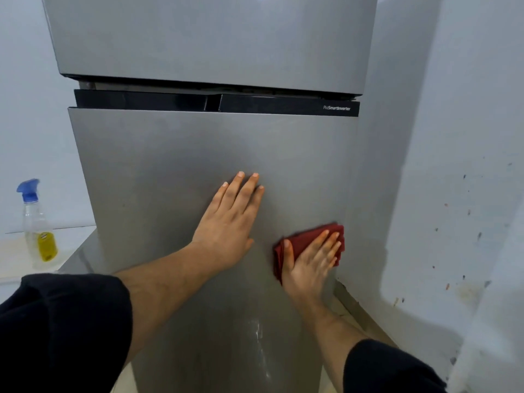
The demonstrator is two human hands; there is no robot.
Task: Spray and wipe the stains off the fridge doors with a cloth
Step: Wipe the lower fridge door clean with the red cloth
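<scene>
**Both hands flat on the lower fridge door, cloth near its right edge**

The left hand [229, 222] lies flat on the lower door [170, 180], fingers straight and close together, holding nothing. It sits about mid-width, with bare grey door above it and to its left.

The right hand [309, 262] presses a folded red cloth [303, 241] against the same door, fingers straight and thumb spread wide, not curled round it. The cloth's top right corner reaches nearly to the door's right edge. Beyond that edge is the fridge's side [368, 194], and close to it a marked white wall [453, 165], so little room is left on that side. The two hands are apart, the right one lower.

Below the hands a pale wet streak [259, 336] runs down the door.

A black band [170, 100] caps the lower door, and the upper door [212, 38] rises above it, untouched.

A spray bottle [38, 222] with a blue head stands upright on a white surface [71, 236], well left of the fridge.
</scene>
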